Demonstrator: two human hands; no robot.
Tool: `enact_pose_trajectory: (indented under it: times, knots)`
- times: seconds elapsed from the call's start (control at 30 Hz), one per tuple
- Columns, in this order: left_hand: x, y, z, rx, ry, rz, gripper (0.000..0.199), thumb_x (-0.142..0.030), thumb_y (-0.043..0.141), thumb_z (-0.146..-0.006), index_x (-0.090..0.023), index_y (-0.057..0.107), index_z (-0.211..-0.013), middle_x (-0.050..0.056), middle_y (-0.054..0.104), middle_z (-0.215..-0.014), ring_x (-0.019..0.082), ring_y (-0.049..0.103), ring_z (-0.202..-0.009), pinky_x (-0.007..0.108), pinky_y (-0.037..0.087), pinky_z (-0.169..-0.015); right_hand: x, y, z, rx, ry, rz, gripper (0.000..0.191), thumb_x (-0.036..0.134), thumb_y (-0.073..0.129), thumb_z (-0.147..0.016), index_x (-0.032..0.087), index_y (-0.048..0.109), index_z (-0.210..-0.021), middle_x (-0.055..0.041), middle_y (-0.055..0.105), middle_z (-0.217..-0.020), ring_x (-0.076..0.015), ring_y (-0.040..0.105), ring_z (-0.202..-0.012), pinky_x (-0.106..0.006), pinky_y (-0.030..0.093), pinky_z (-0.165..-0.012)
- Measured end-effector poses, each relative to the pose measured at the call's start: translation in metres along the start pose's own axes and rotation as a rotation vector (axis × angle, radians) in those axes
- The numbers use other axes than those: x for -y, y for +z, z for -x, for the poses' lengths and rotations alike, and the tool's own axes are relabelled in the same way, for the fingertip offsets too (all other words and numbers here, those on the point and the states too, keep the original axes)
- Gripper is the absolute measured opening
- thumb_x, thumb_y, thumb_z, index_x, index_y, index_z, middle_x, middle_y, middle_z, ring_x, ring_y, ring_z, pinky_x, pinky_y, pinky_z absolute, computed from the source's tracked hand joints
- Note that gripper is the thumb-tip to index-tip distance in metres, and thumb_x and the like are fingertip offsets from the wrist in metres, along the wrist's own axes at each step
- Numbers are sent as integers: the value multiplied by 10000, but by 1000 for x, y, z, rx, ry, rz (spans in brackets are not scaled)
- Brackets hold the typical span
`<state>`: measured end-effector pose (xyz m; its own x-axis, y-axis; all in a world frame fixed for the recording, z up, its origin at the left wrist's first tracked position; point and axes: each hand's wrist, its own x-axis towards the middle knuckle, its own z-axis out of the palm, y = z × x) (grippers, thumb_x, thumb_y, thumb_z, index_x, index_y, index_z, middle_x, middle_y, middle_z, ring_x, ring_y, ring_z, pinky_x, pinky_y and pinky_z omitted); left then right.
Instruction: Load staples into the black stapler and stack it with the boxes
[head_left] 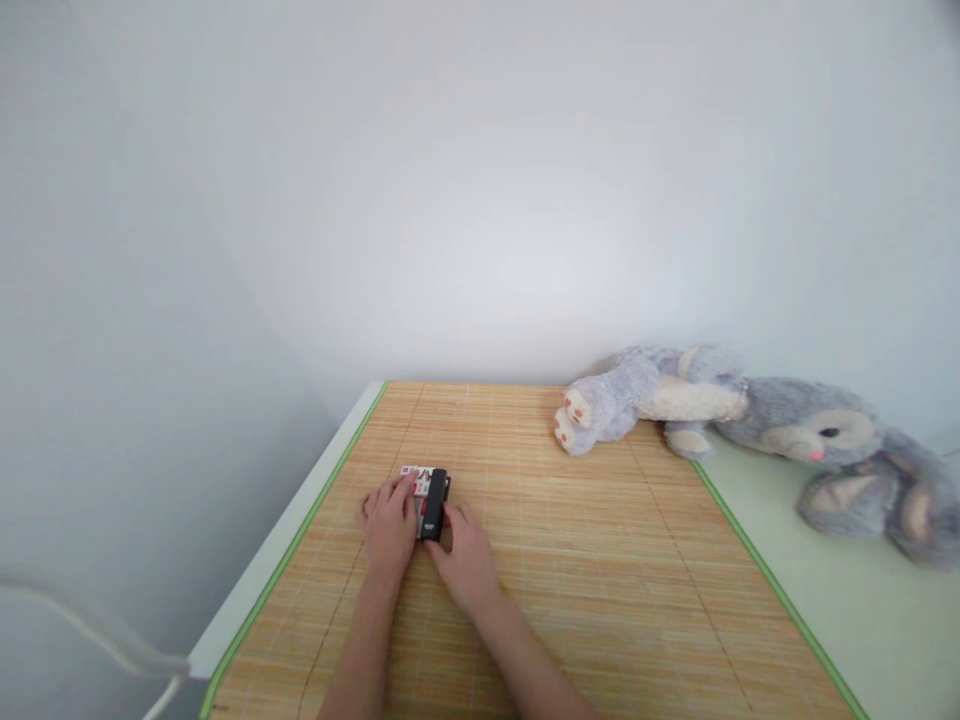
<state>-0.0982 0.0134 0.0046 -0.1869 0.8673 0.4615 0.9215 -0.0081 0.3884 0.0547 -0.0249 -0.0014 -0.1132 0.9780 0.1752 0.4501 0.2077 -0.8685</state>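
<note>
Diffuse, fairly bright light peaks in a pale glow at the middle of the wall (517,235), fading to gray leftward. Shadows are soft and faint. The cable (90,625) at lower left is blurred, the plush rabbit (686,400) slightly soft, and fine print on the package (421,483) unreadable.

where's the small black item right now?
Head view, slightly left of centre: the small black item is between the left hand and right hand, by the printed box, over the bamboo mat.
</note>
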Motion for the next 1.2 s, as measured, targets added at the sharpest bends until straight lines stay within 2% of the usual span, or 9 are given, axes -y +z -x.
enact_pose_trajectory:
  times: [0.1, 0.17, 0.23, 0.3, 0.4, 0.47, 0.57, 0.67, 1.2]
  knots:
    - [-3, -11, 3, -54, -26, -6, 376, -225, 445, -1002, -275, 671, -1298, 80, 696, -1258, 274, 566, -1199, 539, 234, -1177, -1, -19, 13, -17, 15, 36, 679, 212, 680, -814, 238, 498, -1467, -80, 634, -1245, -257, 616, -1123, -414, 526, -1020]
    - [-12, -18, 13, -127, -47, 30, 368, -239, 426, -1013, -248, 662, -1294, 96, 682, -1273, 284, 562, -1210, 539, 280, -1159, -8, -45, 26, -50, 22, 113, 685, 209, 636, -849, 239, 461, -1510, -86, 644, -1229, -259, 612, -1128, -421, 519, -1032]
    - [-31, -22, 30, -150, -6, 120, 352, -247, 429, -1016, -240, 659, -1283, 99, 679, -1257, 275, 581, -1186, 493, 377, -1107, -21, -77, 41, -95, 14, 244, 614, 223, 582, -898, 271, 487, -1503, -86, 637, -1298, -271, 582, -1214, -449, 477, -1089]
    - [-59, -21, 52, -10, 152, 225, 351, -246, 452, -1010, -264, 647, -1301, 79, 677, -1262, 248, 593, -1200, 439, 433, -1084, -38, -109, 56, -125, 20, 398, 572, 283, 546, -943, 280, 492, -1512, -86, 605, -1403, -286, 529, -1317, -474, 427, -1143]
    - [-102, -9, 81, 270, 358, 224, 476, -270, 509, -987, -312, 532, -1461, 49, 595, -1446, 238, 520, -1351, 435, 406, -1156, -62, -144, 76, -120, 63, 636, 620, 420, 501, -987, 285, 399, -1584, -63, 480, -1581, -319, 346, -1500, -538, 305, -1221]
    - [-120, 3, 90, 323, 390, 164, 618, -336, 571, -956, -304, 420, -1554, 54, 482, -1577, 276, 419, -1460, 486, 364, -1199, -71, -155, 85, -100, 112, 767, 667, 513, 459, -1003, 297, 320, -1619, -41, 354, -1666, -339, 217, -1563, -585, 224, -1242]
    - [-128, 19, 93, 304, 346, 42, 737, -456, 611, -928, -291, 350, -1597, 68, 351, -1668, 353, 279, -1541, 592, 276, -1230, -73, -160, 91, -70, 169, 877, 701, 598, 391, -1014, 304, 257, -1636, -29, 204, -1718, -358, 112, -1589, -624, 154, -1246]
    - [-126, 27, 92, 276, 318, -40, 726, -507, 578, -941, -296, 353, -1598, 62, 309, -1688, 379, 209, -1566, 629, 212, -1241, -69, -158, 91, -58, 200, 917, 707, 628, 346, -1020, 306, 236, -1639, -28, 146, -1726, -365, 78, -1593, -641, 118, -1245]
    - [-130, 26, 95, 291, 316, -113, 716, -529, 524, -969, -315, 302, -1616, 43, 251, -1709, 362, 157, -1584, 629, 194, -1247, -67, -157, 90, -59, 242, 934, 727, 678, 308, -1012, 324, 205, -1640, -28, 147, -1725, -357, 110, -1589, -640, 93, -1248]
